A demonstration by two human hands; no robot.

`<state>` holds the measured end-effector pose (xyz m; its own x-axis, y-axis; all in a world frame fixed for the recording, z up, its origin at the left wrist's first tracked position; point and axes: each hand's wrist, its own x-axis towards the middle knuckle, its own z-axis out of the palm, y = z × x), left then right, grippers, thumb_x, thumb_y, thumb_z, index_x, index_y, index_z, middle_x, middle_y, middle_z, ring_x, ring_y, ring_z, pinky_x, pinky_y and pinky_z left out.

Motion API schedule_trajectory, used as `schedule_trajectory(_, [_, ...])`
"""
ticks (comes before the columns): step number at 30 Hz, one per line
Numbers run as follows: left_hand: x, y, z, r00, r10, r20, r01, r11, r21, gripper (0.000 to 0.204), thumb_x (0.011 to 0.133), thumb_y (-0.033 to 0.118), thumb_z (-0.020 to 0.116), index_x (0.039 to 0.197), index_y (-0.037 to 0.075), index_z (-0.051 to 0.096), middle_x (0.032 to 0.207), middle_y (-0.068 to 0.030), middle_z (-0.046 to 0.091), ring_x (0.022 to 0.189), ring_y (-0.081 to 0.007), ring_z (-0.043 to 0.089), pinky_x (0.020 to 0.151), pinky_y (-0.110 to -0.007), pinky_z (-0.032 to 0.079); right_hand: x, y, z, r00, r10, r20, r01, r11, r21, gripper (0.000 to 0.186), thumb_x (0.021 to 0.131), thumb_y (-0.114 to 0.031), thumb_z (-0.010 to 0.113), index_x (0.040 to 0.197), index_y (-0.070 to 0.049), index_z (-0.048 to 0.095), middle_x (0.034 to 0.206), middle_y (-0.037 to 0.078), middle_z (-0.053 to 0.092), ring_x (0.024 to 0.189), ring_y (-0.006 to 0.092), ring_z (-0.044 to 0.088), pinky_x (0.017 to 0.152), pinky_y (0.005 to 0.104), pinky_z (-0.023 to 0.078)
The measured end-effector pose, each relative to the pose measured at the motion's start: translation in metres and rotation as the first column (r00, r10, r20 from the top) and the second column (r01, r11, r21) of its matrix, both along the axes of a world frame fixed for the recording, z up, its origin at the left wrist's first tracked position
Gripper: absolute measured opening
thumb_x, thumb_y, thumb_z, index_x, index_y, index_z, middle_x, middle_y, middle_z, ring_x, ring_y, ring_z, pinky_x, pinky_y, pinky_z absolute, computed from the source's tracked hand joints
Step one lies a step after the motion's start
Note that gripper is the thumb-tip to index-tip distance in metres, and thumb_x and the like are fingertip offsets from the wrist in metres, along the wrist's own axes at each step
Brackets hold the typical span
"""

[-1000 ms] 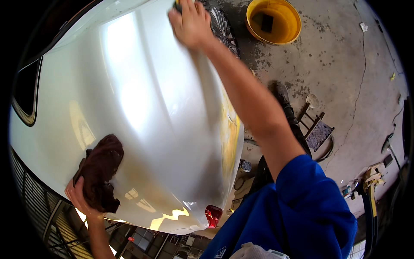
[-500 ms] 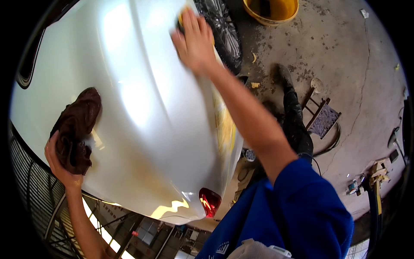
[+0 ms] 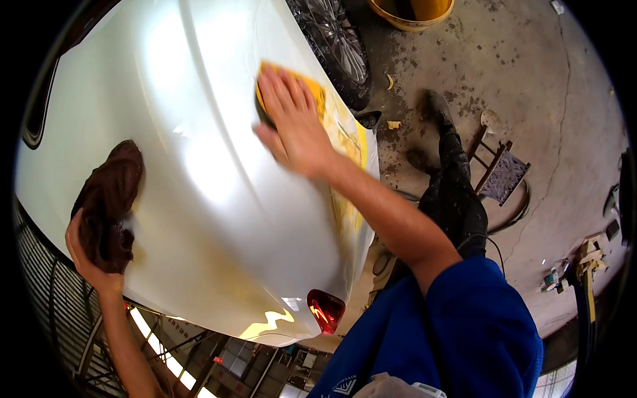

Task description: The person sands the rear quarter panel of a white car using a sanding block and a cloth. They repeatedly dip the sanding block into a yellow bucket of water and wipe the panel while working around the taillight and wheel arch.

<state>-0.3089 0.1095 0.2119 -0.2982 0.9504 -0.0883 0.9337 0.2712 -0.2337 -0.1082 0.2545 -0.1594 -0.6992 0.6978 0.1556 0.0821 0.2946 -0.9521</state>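
Observation:
The pearly white car panel (image 3: 186, 245) fills the left half, with a yellowish, streaked patch (image 3: 348, 212) along its right edge and a red tail light (image 3: 325, 312) at the lower corner. My right hand (image 3: 292, 126) grips a yellow pad with a dark side (image 3: 317, 99), fingers spread over it, on the upper right of the panel. Beside the panel's left edge, my left hand (image 3: 89, 259) is wrapped round a crumpled dark brown cloth (image 3: 109, 192) lying on the paintwork.
A plastic-covered wheel (image 3: 335, 50) and yellow bucket (image 3: 411, 16) are at top right. My dark-trousered leg (image 3: 451, 179) stands on concrete floor (image 3: 544, 106) near a small metal frame (image 3: 504, 172) and hose. A stand (image 3: 587, 278) is at far right, metal railings (image 3: 46, 265) at lower left.
My right hand and pad have moved down from the panel's top edge. My left hand and cloth appear farther left and higher than a second ago, as the whole view shifts.

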Motion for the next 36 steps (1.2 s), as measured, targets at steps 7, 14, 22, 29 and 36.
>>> schedule_trajectory(7, [-0.007,0.011,0.000,0.984,-0.074,0.164,0.066,0.996,0.051,0.074,0.079,0.023,0.080,0.143,-0.005,0.053,0.138,-0.0201,0.058,0.125,-0.0374,0.057,0.108,-0.046,0.047,-0.100,0.121,-0.011,0.975,-0.198,-0.101,0.208,0.973,0.104,0.068,0.098,-0.032,0.059,0.150,0.006,0.038,0.162,0.023,0.036,0.150,0.0402,0.031,0.122,0.0539,0.024])
schedule_trajectory(14, [0.001,-0.003,0.002,0.998,0.040,0.055,-0.040,0.999,0.006,0.070,0.080,0.013,0.080,0.143,-0.004,0.054,0.137,-0.0194,0.058,0.122,-0.0363,0.058,0.107,-0.044,0.047,0.001,0.002,0.000,1.000,0.022,0.007,-0.022,1.000,0.004,0.075,0.099,-0.035,0.058,0.156,0.006,0.032,0.165,0.025,0.030,0.152,0.0434,0.026,0.125,0.0587,0.019])
schedule_trajectory(22, [-0.001,0.007,-0.007,0.999,0.018,0.027,-0.019,0.999,0.034,0.072,0.077,0.012,0.081,0.143,-0.002,0.055,0.134,-0.0184,0.059,0.123,-0.0346,0.059,0.105,-0.042,0.048,-0.103,0.104,-0.002,0.966,-0.190,-0.175,0.207,0.975,0.085,0.061,0.099,-0.038,0.056,0.139,0.006,0.047,0.154,0.021,0.045,0.143,0.0392,0.038,0.121,0.0568,0.023])
schedule_trajectory(29, [0.000,0.006,0.001,1.000,0.013,0.013,-0.013,1.000,0.006,0.071,0.077,0.011,0.081,0.142,-0.002,0.056,0.135,-0.0181,0.059,0.121,-0.0352,0.060,0.105,-0.042,0.049,-0.035,0.036,0.016,0.988,0.112,-0.109,-0.092,0.980,0.174,0.076,0.101,-0.042,0.055,0.162,-0.005,0.031,0.168,0.017,0.031,0.156,0.0381,0.025,0.126,0.0550,0.017])
schedule_trajectory(36, [0.000,0.003,-0.003,1.000,0.002,0.000,-0.002,1.000,0.013,0.069,0.079,0.012,0.081,0.143,-0.001,0.055,0.135,-0.0181,0.058,0.122,-0.0345,0.059,0.105,-0.042,0.049,-0.064,0.047,0.018,0.993,0.011,-0.113,0.010,0.984,0.180,0.068,0.105,-0.042,0.048,0.160,-0.006,0.035,0.166,0.016,0.036,0.155,0.0378,0.027,0.126,0.0525,0.019])
